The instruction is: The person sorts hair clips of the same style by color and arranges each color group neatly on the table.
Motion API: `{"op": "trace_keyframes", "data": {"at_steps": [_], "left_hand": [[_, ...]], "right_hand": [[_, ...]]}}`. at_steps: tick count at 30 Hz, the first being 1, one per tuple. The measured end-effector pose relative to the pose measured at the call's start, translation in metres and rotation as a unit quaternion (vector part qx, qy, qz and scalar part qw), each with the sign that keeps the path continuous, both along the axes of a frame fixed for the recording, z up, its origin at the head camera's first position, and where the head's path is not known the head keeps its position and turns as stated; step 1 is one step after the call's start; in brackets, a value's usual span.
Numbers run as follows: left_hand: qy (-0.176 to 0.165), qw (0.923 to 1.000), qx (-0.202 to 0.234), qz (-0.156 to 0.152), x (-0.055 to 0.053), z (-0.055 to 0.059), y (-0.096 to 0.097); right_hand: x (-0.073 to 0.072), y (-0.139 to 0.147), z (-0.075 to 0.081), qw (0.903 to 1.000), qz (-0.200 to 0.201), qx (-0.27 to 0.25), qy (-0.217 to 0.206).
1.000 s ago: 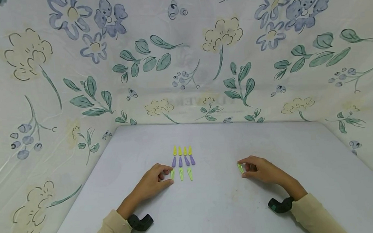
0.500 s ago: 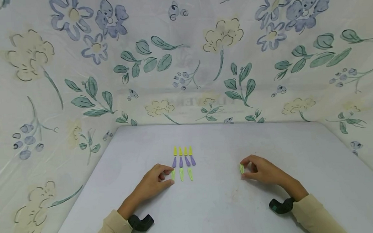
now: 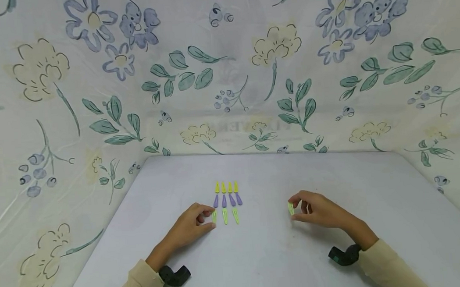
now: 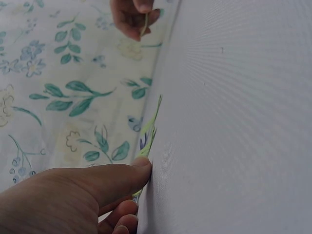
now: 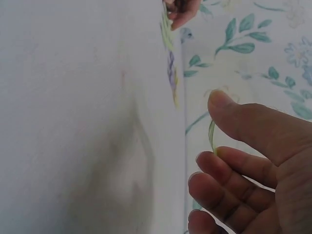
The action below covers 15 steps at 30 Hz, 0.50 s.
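My left hand [image 3: 188,224] rests low on the table and pinches the ends of a light green snap hair clip [image 3: 214,217] between thumb and forefinger. To the right of that clip lie two more light green hair clips [image 3: 225,216], apart from each other. My right hand [image 3: 317,208] pinches another light green hair clip [image 3: 291,208] end to end, with its other fingers loosely curled. In the right wrist view this clip [image 5: 211,134] shows edge-on between thumb and forefinger, raised over the table, with the hand's shadow below.
Behind the green clips runs a row of several purple hair clips [image 3: 224,201], then a row of several yellow ones [image 3: 223,188]. The white table [image 3: 260,255] ends against a floral-patterned sheet [image 3: 234,86] at the back and sides. Both wrists wear black camera mounts [image 3: 175,275].
My right hand, holding its green clip, has shifted slightly left toward the rows over the last half second, after a small tilt of the clip. My left hand has stayed in place.
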State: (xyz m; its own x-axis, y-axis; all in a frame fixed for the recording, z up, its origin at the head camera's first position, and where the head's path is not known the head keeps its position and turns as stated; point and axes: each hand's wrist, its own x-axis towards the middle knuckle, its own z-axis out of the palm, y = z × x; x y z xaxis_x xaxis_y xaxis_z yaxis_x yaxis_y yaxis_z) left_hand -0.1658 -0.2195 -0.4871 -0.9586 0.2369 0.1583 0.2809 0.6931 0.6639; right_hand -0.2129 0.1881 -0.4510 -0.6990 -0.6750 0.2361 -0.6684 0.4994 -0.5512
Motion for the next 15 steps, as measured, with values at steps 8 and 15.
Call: {"op": "trace_keyframes", "data": {"at_steps": [8,15], "left_hand": [[-0.001,1.0,-0.004,0.002,-0.002,-0.002,0.0],[0.001,1.0,-0.004,0.0,0.0,-0.001,0.0]], "right_hand": [[-0.001,-0.018,0.012,0.9994,0.021,0.027,-0.002],[-0.003,-0.041,0.018,0.9992,0.026,0.032,-0.003]]}}
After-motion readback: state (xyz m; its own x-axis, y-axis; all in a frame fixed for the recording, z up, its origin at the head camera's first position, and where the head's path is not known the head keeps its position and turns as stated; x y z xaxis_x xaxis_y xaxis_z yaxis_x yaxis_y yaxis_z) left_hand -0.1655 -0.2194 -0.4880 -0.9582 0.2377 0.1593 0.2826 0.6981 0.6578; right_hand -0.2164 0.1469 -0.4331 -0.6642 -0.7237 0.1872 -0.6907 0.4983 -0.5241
